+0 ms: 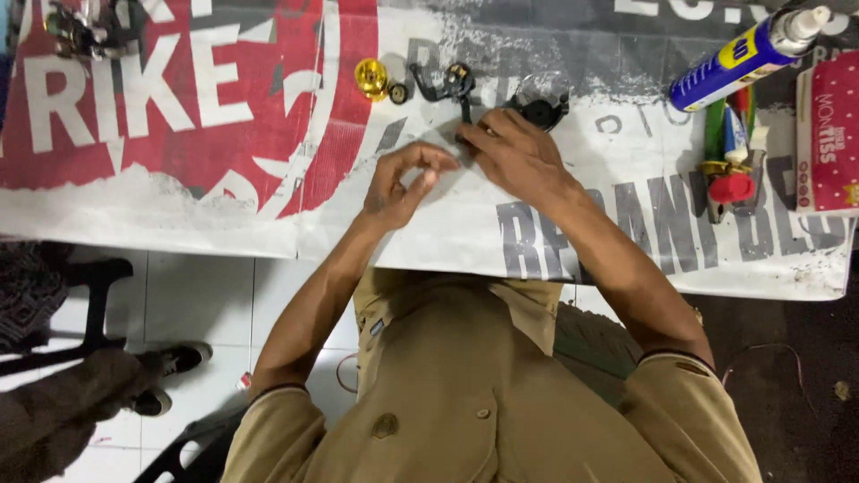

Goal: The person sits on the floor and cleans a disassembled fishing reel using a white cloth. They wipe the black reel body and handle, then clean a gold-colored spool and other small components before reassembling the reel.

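On the bench [179,210], covered with a printed red, white and grey banner, the person works with both hands close together near the middle. The left hand [400,185] makes a narrow grip: thumb and forefinger are pinched together, and if a very small part is between them, I cannot tell. The right hand [516,154] lies just beside it with the fingers bent down on the banner; its fingertips touch a thin dark piece, but whether the grip closes on it I cannot tell.

No open container with contents is visible; the only vessel is a blue and yellow spray can [739,57] lying on its side at the far right, closed by a white cap.

The dark reel body [540,109] lies just beyond the right hand; it is black, rounded and looks like hard plastic or metal. To its left lies a black crank handle [452,83], curved and thin, and near it a shiny gold spool [370,78], round and metallic. A red round-topped tool [731,186] and a red box [828,130] lie at the right side.
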